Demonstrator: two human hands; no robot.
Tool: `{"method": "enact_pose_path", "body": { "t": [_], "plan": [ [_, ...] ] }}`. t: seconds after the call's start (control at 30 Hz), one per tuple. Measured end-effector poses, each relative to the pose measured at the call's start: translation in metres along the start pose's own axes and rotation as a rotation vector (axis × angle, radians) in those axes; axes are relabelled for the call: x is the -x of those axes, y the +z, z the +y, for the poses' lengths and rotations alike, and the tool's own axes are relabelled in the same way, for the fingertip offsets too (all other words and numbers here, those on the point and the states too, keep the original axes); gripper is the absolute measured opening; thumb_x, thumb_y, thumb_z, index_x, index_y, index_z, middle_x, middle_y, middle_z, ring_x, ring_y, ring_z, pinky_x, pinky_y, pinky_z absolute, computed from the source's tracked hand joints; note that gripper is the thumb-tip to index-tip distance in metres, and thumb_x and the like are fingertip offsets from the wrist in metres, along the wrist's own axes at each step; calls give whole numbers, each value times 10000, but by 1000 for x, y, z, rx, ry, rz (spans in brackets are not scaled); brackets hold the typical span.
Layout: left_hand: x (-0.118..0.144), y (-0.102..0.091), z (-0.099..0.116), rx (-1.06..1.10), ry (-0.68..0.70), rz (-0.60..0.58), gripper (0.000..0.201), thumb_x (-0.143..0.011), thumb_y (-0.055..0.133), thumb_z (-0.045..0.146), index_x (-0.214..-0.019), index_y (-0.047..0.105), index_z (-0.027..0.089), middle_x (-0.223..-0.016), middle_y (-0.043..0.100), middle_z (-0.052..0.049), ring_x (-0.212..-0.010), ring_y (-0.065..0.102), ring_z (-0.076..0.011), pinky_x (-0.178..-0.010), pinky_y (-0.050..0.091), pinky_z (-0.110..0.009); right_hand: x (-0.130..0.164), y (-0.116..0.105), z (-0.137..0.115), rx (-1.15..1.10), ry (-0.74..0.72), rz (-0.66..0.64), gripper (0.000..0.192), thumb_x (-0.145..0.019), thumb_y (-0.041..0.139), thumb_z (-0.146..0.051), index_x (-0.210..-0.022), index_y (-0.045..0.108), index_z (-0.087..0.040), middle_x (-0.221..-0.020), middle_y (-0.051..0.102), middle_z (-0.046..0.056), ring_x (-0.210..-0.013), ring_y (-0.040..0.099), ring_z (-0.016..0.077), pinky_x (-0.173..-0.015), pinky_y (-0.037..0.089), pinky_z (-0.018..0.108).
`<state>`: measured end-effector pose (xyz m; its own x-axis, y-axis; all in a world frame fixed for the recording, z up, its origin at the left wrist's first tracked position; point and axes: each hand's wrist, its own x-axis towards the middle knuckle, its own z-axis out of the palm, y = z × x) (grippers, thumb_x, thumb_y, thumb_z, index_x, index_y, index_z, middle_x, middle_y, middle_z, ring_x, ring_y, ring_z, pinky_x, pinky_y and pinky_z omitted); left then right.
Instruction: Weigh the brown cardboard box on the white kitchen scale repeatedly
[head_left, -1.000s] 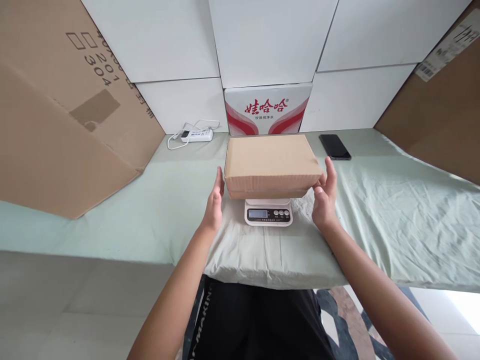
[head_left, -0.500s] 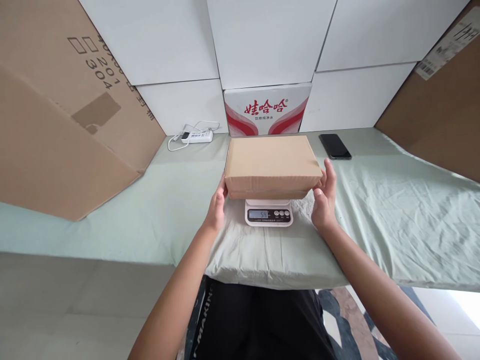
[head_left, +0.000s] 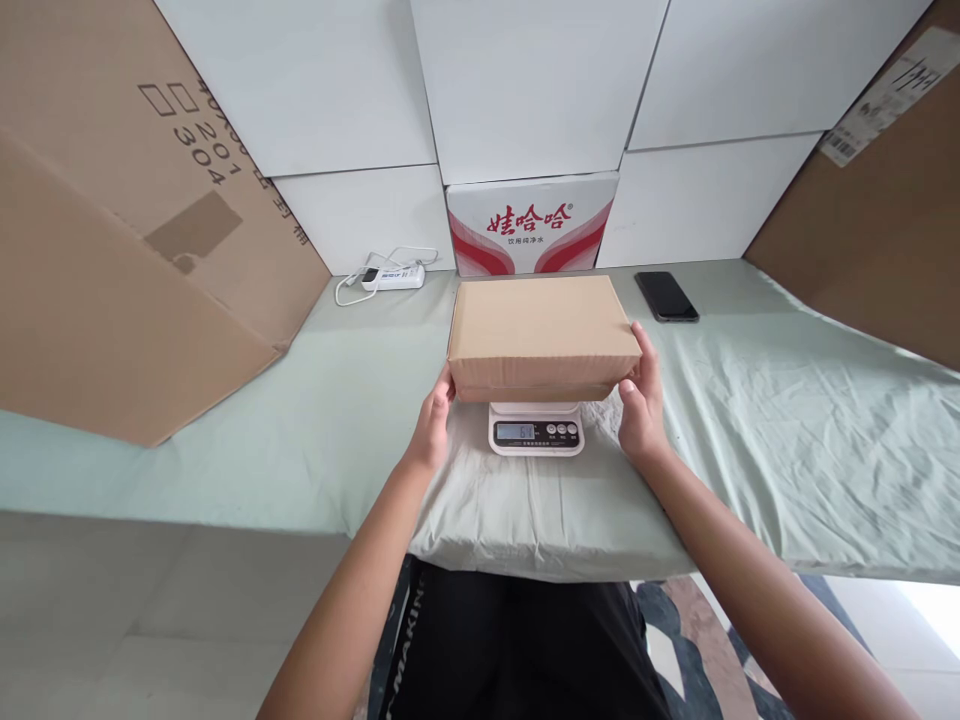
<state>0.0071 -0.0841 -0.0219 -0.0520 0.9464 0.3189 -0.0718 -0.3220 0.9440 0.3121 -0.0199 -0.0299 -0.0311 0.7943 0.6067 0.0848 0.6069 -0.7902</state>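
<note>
So the little white scale (head_left: 537, 434) is my reference point here. The cardboard box (head_left: 544, 318) sits right on top of it, sticking out past both sides. Left hand (head_left: 431, 420) and right hand (head_left: 642, 395) are holding that box between them, palms about a box's width apart, fingers curled at its lower sides, thumbs free toward the front. Probably held at the ends because the box overhangs the scale, so they're steadying it and leaving the display and buttons uncovered. The phone (head_left: 667, 297) lies beyond the scale to the right, the white power strip (head_left: 393, 277) beyond it to the left, both likely parked out of the way.

Can't see the scale's platform properly, the box covers most of it. Some fingertips are hidden too, so no idea how hard they're squeezing. Display maybe says 61, last digit's fuzzy.
</note>
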Motion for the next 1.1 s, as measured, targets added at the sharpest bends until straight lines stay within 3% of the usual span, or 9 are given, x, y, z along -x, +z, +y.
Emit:
{"method": "enact_pose_path", "body": {
  "t": [0.2,0.47,1.1],
  "plan": [
    [1,1,0,-17,7,-17,975,-981,453,959,-1648,629,269,-1756,608,-132,-1715,449,-433,-1435,342,-576,-1,0,-1,4,12,-3,810,-1025,579,-765,-1743,412,-432,-1766,549,64,-1620,564,432,-1315,506,673],
    [1,-5,-7,-49,42,24,954,-1009,402,942,-1736,525,336,-1905,402,-34,-1817,248,-369,-1499,208,-511,0,-3,5,-7,44,37,819,-1029,574,-772,-1764,361,-480,-1738,562,75,-1590,584,429,-1312,466,761],
    [0,-5,-5,-31,46,30,1023,-970,414,983,-1772,465,350,-1925,353,-39,-1823,214,-381,-1500,215,-530,-1,-3,6,-60,117,30,833,-1019,599,-770,-1757,385,-447,-1821,513,65,-1689,494,418,-1360,430,748]
  ]
}}
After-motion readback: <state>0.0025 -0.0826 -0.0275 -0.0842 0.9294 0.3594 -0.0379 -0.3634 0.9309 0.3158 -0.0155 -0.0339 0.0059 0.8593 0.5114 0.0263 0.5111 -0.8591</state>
